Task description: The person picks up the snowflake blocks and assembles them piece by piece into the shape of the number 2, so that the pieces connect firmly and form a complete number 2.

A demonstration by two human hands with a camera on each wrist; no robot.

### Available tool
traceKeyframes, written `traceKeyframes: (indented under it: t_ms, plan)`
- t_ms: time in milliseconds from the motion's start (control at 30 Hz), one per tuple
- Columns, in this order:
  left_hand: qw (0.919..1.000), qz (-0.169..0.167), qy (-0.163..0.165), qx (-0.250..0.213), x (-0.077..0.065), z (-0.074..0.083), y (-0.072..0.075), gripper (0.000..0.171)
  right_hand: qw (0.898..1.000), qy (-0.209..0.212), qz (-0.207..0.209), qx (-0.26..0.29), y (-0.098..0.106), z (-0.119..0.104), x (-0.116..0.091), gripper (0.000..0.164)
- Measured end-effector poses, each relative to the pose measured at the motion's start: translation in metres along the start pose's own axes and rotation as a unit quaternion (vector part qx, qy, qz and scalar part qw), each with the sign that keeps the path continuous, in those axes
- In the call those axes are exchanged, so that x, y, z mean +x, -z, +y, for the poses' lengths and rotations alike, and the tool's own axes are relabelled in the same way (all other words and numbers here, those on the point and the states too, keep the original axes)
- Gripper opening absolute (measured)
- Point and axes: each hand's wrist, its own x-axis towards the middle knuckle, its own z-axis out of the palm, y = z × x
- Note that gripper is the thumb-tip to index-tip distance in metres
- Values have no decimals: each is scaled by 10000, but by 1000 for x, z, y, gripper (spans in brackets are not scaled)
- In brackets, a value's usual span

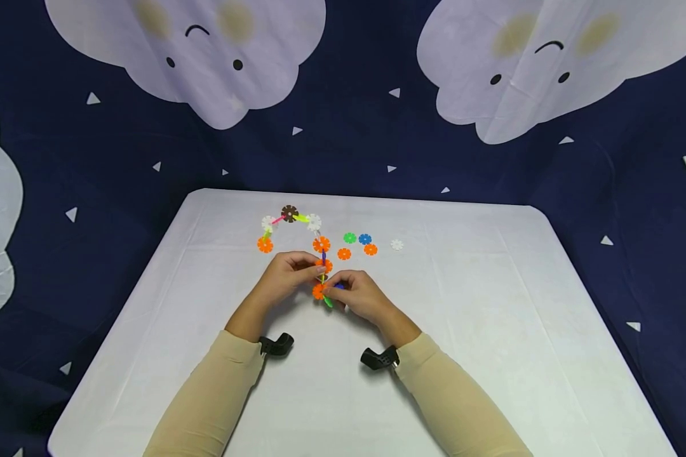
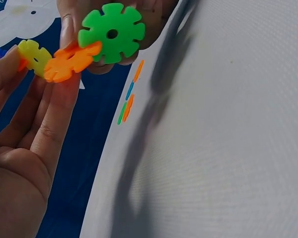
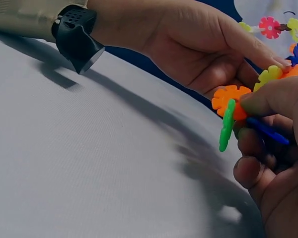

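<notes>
A chain of slotted flower-shaped plastic discs curves over the table, with a brown disc (image 1: 289,209) at its far bend and an orange disc (image 1: 265,246) at its left end. My left hand (image 1: 286,274) pinches the near stretch, around a yellow disc (image 2: 31,52). Between thumb and fingers, my right hand (image 1: 366,296) grips an orange disc (image 3: 226,99) close to the chain's near end. A green disc (image 2: 126,42) is slotted crosswise into that orange one. Tucked within the right fingers is a blue disc (image 3: 268,131), apparently separate from the chain; its inner edge is hidden.
Loose discs lie right of the chain: a green one (image 1: 350,238), a blue one (image 1: 365,239), two orange ones and a white one (image 1: 397,244). Black wrist cameras (image 1: 277,344) jut inward from both sleeves. A dark blue cloth with clouds hangs behind the white table (image 1: 469,285).
</notes>
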Motion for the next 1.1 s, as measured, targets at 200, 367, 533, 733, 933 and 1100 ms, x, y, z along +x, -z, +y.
traceKeyframes:
  t_ms: [200,367,533,733,933,1100]
  plan:
    - [9999,-59,-84,92,1,-1,0,11,10000,63,-33,46,2,0,1,12]
    - [9998,-177,-69,110,0,0,1,11,9999,89,-39,-92,6,0,2,11]
    - [9991,-412,33,-43,0,0,2,10,9989,172,-109,-418,10,1,2,9]
    - [9986,-498,50,-139,-1,3,1,10,9984,186,-135,-525,12,-1,1,9]
    - [9992,-236,1,-310,-1,4,0,12,9995,130,-42,-280,9,0,2,12]
    - [9992,-16,-92,-380,0,1,0,11,9992,214,-44,-322,7,3,4,11]
